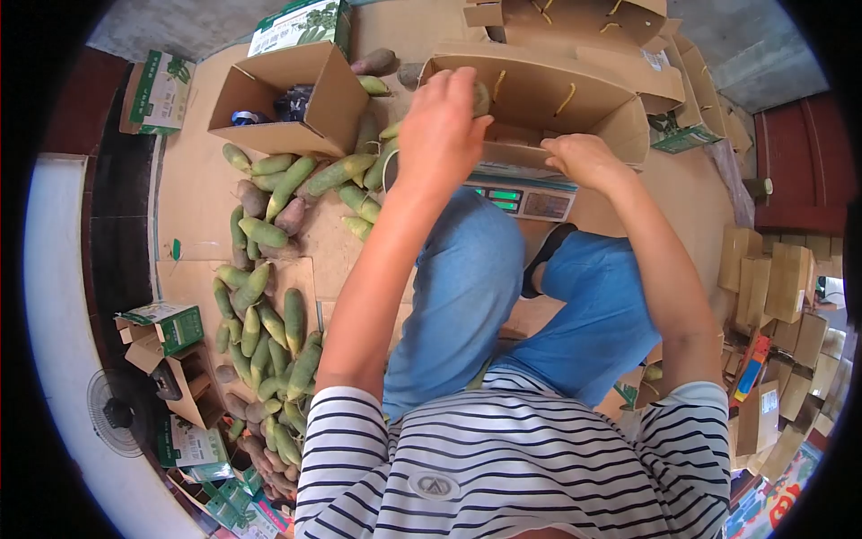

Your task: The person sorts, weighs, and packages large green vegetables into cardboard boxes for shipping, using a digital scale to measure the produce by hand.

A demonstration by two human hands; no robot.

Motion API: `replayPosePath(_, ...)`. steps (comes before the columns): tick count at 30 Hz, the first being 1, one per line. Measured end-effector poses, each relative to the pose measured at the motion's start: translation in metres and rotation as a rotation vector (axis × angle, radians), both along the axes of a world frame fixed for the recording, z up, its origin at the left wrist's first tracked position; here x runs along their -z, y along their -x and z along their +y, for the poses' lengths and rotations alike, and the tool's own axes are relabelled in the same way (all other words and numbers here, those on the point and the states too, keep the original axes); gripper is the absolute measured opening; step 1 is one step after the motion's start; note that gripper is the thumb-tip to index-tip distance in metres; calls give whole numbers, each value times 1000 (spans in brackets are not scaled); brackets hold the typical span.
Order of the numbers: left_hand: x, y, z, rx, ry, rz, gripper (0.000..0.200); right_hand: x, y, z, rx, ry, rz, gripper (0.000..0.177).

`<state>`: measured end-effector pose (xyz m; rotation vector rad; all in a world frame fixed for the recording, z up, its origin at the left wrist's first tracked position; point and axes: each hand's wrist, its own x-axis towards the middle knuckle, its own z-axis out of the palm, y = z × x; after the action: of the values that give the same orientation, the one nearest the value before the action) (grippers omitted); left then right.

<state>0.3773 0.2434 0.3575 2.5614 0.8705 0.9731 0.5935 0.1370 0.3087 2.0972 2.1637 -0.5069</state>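
Observation:
My left hand point(442, 130) is closed around a green radish point(482, 99), mostly hidden by the fingers, at the left end of an open cardboard carton point(611, 103). Two yellow cord handles hang on the carton's far wall. At its near edge, my right hand point(579, 157) has its fingers pinched on the cardboard rim. Under the carton, a weighing scale point(530, 203) shows lit green digits in front of my knees. Many green radishes point(287, 187) lie loose on the floor to my left, with several reddish-purple ones point(291, 216) among them.
A smaller open carton point(337, 108) holding dark packages stands at the upper left. Green printed boxes point(162, 92) sit near the left wall, and a fan point(117, 413) is at lower left. More cartons point(691, 85) stand at upper right. Stacked boxes point(774, 287) fill the right side.

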Motion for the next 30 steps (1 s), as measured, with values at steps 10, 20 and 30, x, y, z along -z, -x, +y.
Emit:
replayPosePath(10, 34, 69, 13, 20, 262, -123, 34, 6, -4, -2, -62, -59, 51, 20)
replayPosePath(20, 252, 374, -127, -479, 878, 610, 45, -5, 3, 6, -42, 59, 103, 19)
replayPosePath(30, 308, 383, -239, -761, 1120, 825, 29, -15, 16, 8, 34, 104, 99, 19)
